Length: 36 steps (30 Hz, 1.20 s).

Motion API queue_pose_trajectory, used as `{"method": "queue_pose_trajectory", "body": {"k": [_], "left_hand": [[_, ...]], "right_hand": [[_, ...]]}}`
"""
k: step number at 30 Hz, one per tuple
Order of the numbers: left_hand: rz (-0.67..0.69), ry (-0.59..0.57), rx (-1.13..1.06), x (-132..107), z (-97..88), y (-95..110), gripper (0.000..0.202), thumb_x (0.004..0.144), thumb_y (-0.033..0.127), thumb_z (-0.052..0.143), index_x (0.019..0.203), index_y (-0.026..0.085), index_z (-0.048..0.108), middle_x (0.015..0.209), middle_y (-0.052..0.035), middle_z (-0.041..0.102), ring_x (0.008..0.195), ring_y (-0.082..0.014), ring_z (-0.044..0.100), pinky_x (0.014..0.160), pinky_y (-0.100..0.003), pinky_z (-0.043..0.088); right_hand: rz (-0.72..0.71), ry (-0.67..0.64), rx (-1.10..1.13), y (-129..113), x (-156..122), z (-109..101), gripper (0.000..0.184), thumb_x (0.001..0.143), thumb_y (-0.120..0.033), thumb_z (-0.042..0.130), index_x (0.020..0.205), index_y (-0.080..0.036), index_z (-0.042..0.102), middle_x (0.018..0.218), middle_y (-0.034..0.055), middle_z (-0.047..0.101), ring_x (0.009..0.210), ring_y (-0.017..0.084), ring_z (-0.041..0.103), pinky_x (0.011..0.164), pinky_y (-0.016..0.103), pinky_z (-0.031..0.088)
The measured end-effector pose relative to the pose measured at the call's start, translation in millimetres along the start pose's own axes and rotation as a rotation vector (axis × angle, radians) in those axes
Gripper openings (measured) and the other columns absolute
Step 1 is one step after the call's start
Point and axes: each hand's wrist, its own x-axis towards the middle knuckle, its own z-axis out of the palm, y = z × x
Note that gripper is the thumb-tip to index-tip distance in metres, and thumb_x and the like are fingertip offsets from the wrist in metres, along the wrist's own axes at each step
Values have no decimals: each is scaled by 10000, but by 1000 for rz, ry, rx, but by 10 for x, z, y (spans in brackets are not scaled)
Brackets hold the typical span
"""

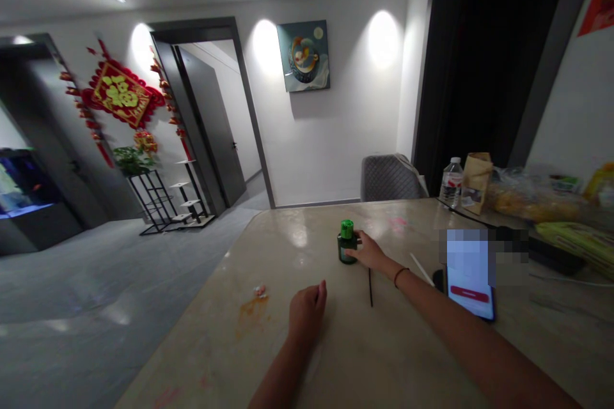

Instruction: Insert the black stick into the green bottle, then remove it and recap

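Note:
A small dark green bottle [342, 248] with a bright green cap stands upright on the pale, glossy table [336, 345]. My right hand [369, 250] reaches in from the right and has its fingers closed around the bottle's right side. Nearer to me, my left hand [307, 310] rests on the table in a loose fist, thumb up, with nothing visible in it. A thin black stick [370, 287] lies just below my right hand. To the left of my left hand are a crumpled bit of tissue [259, 291] and an orange-brown smear [252, 314].
On the right, a phone [470, 297] leans up, its screen partly blurred. A white stick [422, 268] lies left of it. Behind stand a water bottle [451, 184] and a brown paper bag [476, 184], beside plastic bags [527, 195]. A grey chair [391, 179] is beyond the table.

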Motion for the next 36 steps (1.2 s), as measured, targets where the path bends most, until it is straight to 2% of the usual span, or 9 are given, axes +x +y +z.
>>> {"method": "queue_pose_trajectory", "body": {"k": [5,8,15,20,24,27,30,33,36], "left_hand": [[-24,68,-154,36,35,-45,260,778,374,444,925,185,546,840,-31,629,753,-140,577,677,-244,412],[15,24,-223,57,84,-104,555,697,365,569,1194,164,424,1131,-93,578,1033,-193,537,873,-318,400],[150,-180,-218,66,60,-95,510,625,381,669,1096,215,568,1085,-50,627,1013,-228,549,895,-328,387],[114,-182,-209,77,55,-87,492,619,360,681,1075,199,591,1091,-59,627,1007,-234,550,901,-333,381],[118,-175,-216,81,64,-91,499,614,367,683,1079,212,590,1083,-52,631,1000,-235,553,902,-337,382],[104,-178,-215,82,59,-75,489,615,365,681,1074,220,594,1086,-51,630,1002,-234,555,899,-333,386],[104,-178,-208,83,50,-57,475,619,376,675,1057,207,604,1098,-61,624,1016,-235,551,905,-329,382],[110,-175,-201,81,41,-49,460,626,382,667,1045,201,610,1099,-69,623,1024,-238,548,907,-332,380],[102,-181,-199,77,32,-42,459,627,372,667,1049,201,608,1093,-69,626,1022,-236,550,904,-332,384]], "right_hand": [[-15,-160,199,-142,-311,3,587,554,-183,703,1095,-163,475,1118,105,573,995,212,558,875,386,425],[-5,-292,298,-241,-514,-24,617,538,-199,719,1108,-168,488,1133,106,570,1032,219,543,922,396,385],[15,-484,566,-322,-776,-114,645,585,-327,714,1176,-218,480,1265,85,494,1191,226,420,1020,407,255],[119,-385,863,-387,-791,-140,530,751,-534,487,1207,-269,442,1281,49,490,1249,171,347,1050,412,168],[135,-272,824,-495,-796,-271,501,738,-533,516,1116,-204,507,859,36,677,1016,178,546,996,406,258],[154,-97,786,-515,-783,-402,452,755,-543,466,942,-147,578,372,-87,420,478,126,492,790,378,426],[170,4,767,-447,-734,-469,427,755,-544,423,808,-151,580,346,-134,191,334,69,225,580,316,455],[184,130,523,-319,-667,-482,359,764,-479,401,787,-161,567,410,-91,305,388,95,336,552,297,446],[177,220,-75,-174,-655,-503,249,767,-320,430,841,-136,580,657,51,569,654,181,549,670,321,437]]}}
